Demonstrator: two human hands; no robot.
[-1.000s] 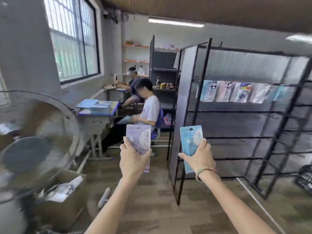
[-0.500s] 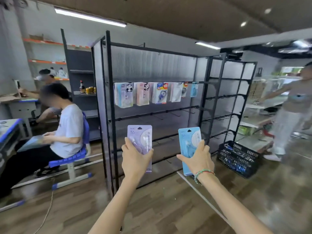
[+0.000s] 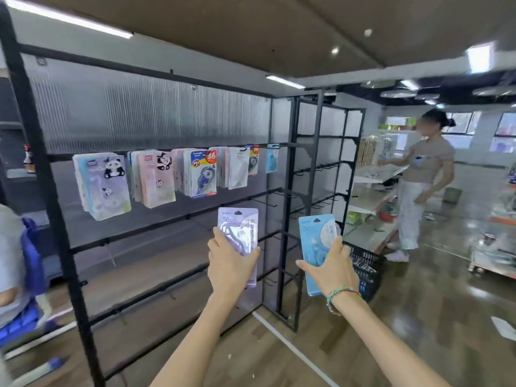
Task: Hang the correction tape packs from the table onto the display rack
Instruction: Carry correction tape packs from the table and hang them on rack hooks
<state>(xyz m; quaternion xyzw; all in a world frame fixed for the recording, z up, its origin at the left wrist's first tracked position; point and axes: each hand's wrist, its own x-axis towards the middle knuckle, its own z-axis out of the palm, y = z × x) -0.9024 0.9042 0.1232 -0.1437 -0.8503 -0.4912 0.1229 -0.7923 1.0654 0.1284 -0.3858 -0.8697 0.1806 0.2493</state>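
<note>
Shop floor, wood-look boards, black display rack (image 3: 282,191) with ribbed translucent back panels filling the left and centre. Hung packs (image 3: 173,177) crowd its upper rail, above and left of both sets of fingers; lower rails bare of stock.

Left hand (image 3: 230,268): forearm rising from bottom centre, wrist straight, back of hand to camera. Thumb on the left edge, fingers (image 3: 255,251) wrapped round the right edge of a lilac correction tape pack (image 3: 238,227). Pack upright, its top standing clear above the fingertips, in front of the rack's middle rails, not touching any hook as far as can be seen.

Right hand (image 3: 331,270): forearm coming in from bottom right, beaded bracelet (image 3: 342,293) at the wrist. Thumb out to the left, fingers curled round the right edge of a blue correction tape pack (image 3: 315,238), held upright level with the lilac one, the two packs apart. Just beyond these fingers, low, a black crate (image 3: 367,270) on the floor.

Far right, well past the fingers: a person standing (image 3: 418,188) at white shelving.
</note>
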